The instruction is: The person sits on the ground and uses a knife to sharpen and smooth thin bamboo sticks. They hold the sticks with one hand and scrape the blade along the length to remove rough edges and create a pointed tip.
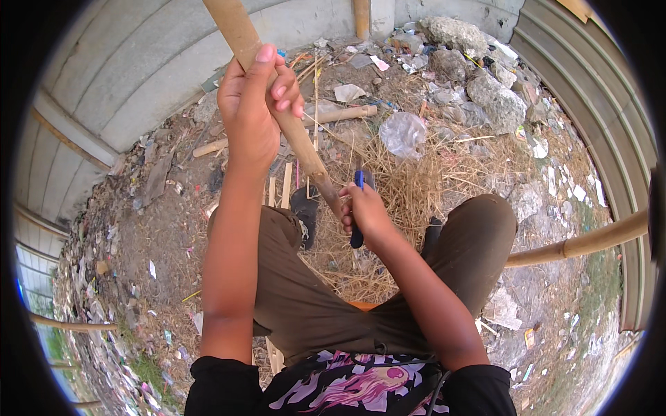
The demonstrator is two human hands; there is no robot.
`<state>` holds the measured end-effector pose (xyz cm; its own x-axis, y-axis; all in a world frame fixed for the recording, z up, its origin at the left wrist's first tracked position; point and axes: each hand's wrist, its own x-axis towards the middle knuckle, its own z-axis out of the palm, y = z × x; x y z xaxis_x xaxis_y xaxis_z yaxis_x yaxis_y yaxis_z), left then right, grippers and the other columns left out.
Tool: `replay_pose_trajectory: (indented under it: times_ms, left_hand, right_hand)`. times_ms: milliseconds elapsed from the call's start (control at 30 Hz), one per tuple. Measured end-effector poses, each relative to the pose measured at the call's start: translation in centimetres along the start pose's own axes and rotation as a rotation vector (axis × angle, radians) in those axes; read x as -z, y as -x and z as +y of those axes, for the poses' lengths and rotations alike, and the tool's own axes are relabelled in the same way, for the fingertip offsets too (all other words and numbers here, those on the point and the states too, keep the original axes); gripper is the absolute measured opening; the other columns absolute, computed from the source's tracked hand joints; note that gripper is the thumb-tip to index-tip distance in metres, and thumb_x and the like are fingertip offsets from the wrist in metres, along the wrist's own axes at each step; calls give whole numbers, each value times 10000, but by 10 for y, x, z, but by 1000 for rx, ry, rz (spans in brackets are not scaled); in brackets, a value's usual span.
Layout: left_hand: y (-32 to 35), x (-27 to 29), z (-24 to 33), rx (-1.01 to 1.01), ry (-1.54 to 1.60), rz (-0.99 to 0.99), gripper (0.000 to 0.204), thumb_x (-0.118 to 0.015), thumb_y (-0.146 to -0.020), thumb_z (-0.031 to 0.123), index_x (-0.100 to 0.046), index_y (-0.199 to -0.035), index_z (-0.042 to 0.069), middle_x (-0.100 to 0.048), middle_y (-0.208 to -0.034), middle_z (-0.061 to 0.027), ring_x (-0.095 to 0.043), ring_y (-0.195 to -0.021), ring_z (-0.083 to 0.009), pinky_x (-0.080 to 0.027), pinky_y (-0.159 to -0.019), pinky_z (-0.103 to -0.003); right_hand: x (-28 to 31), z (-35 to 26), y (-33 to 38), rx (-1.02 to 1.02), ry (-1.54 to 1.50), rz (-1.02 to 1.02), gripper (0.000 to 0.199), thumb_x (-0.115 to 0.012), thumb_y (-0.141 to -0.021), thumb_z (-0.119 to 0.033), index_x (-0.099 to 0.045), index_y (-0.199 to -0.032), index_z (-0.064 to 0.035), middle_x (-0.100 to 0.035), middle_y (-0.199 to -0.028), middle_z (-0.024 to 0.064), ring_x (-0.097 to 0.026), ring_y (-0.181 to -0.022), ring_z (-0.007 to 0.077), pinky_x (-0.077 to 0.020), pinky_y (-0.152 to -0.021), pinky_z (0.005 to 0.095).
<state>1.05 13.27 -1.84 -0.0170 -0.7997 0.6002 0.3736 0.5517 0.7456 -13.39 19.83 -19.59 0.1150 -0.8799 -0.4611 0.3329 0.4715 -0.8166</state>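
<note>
A long, flat strip of split bamboo point(305, 149) slants from the upper left down to between my knees. My left hand point(251, 114) is closed around its upper part, thumb lying along the strip. Near the strip's lower end, my right hand point(368, 213) grips a knife with a blue-and-black handle point(359, 180). The fingers of that hand also touch the bamboo's lower end. The knife's blade is hard to make out against the straw. Below the hands, my legs in brown trousers point(479, 229) are bent and spread apart.
Dry straw-like shavings point(395, 191) cover the ground ahead. Round bamboo point(347, 114) and thin strips point(286, 184) lie beyond my left knee. A clear plastic bag point(404, 135) and broken concrete lumps point(496, 100) sit farther off. At right, a bamboo pole point(583, 243) reaches a corrugated wall point(590, 90).
</note>
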Motion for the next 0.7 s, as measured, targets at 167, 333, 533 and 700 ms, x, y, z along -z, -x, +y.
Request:
replay_pose_trajectory:
  times_ms: [167, 333, 533, 700]
  left_hand:
    - [4, -6, -6, 6, 5, 198, 524, -570, -1001, 554, -555, -899, 40, -403, -607, 17, -372, -490, -66, -353, -451, -246]
    - [25, -6, 0, -58, -32, 306, 573, -556, -982, 613, -541, -838, 59, -392, -581, 14, -347, -459, -73, -319, -424, -243]
    - [38, 3, 5, -122, -98, 303, 589, -512, -989, 632, -536, -811, 71, -351, -562, 29, -322, -446, -70, -283, -389, -245]
    - [46, 11, 11, -169, -113, 348, 556, -480, -1006, 617, -535, -832, 92, -309, -571, 33, -272, -451, -74, -245, -372, -228]
  right_hand:
    - [-6, 56, 11, 314, 472, -31, 400, -378, -1087, -399, -560, -997, -54, -452, -611, 0, -478, -551, 120, -418, -509, 328]
    - [-23, 59, 20, 564, 482, 74, 532, -283, -1106, -414, -534, -901, 8, -484, -618, 97, -502, -579, 244, -446, -637, 416]
    - [-18, 57, 14, 452, 705, 37, 535, -281, -1110, -379, -570, -950, 42, -604, -715, 263, -590, -688, 479, -453, -674, 538]
    - [-23, 59, 25, 378, 850, 8, 545, -284, -1102, -399, -594, -1032, 44, -652, -790, 313, -646, -775, 516, -508, -718, 591]
